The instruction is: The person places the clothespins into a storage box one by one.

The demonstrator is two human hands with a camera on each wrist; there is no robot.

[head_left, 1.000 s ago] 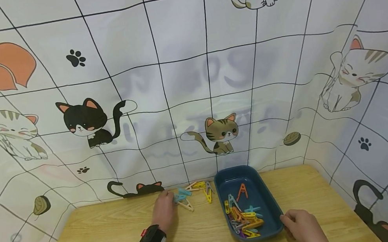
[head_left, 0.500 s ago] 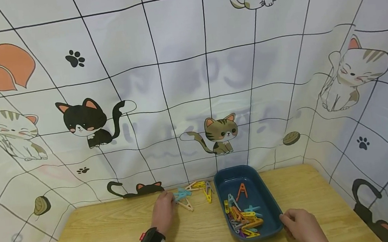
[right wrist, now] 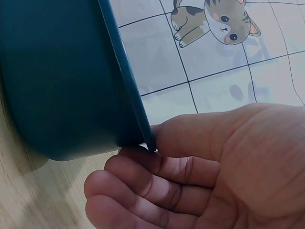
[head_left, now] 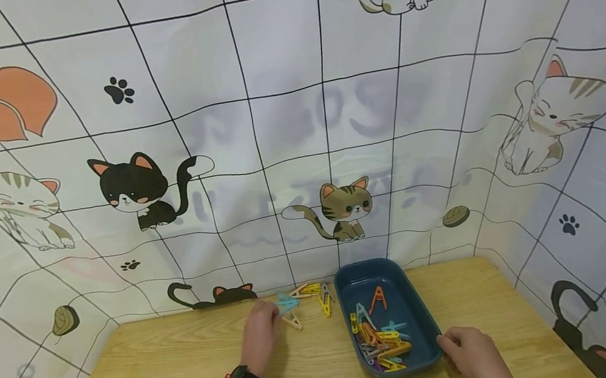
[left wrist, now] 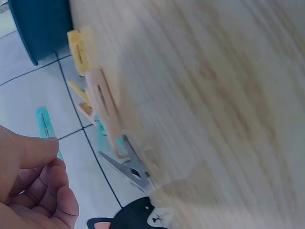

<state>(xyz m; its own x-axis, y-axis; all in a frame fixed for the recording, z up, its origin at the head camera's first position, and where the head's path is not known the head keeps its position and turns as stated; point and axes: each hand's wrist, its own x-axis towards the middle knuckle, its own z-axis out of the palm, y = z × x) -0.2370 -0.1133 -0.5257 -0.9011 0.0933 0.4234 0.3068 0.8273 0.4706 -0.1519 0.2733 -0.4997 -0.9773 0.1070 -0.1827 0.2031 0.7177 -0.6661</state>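
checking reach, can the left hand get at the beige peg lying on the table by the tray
Probably yes. The left hand lies right beside the beige peg on the table, nothing between them, though it already pinches a light blue peg.

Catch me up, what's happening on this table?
A person is working with clothespins at a wooden table. The left hand pinches a light blue clothespin from a small loose pile of clothespins near the cat-print backdrop. The right hand grips the near right corner of a dark blue tray, thumb at its rim. A heap of coloured clothespins already lies in the tray.
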